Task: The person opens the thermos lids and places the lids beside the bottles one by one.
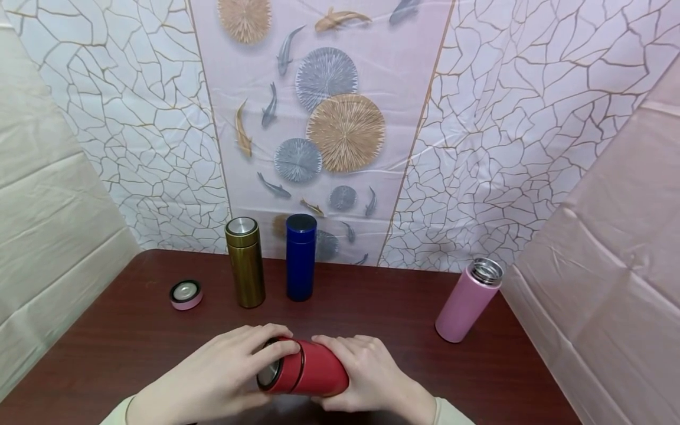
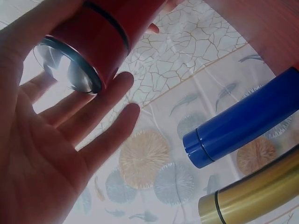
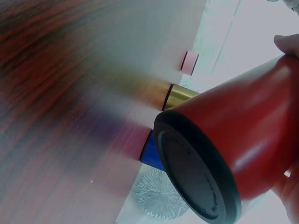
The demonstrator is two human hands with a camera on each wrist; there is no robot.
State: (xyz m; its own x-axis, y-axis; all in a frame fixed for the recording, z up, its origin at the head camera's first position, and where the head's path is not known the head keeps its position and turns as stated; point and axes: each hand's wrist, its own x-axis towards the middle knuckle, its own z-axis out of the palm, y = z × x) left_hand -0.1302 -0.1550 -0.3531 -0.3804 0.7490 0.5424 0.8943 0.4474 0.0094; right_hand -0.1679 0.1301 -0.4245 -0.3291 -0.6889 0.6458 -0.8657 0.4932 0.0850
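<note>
On the table (image 1: pixel 372 307), left to right: lid (image 1: pixel 186 296), bottle (image 1: pixel 247 271), second bottle (image 1: pixel 300 265), third bottle (image 1: pixel 464 310). Nearer, a fourth bottle (image 1: pixel 319 369) is between left hand (image 1: pixel 220 369) and right hand (image 1: pixel 369 372).

The head camera looks forward and down over the table (image 1: pixel 372 307), with the left hand (image 1: pixel 225 365) and right hand (image 1: pixel 372 373) at the bottom of its frame. The left wrist camera looks past its hand at close range, tilted, with table at upper right. The right wrist camera, turned sideways, faces the underside of the red flask (image 3: pixel 233 135) closely, lower right. All three share the blue flask (image 1: pixel 300 265) and gold flask (image 1: pixel 248 271).
</note>
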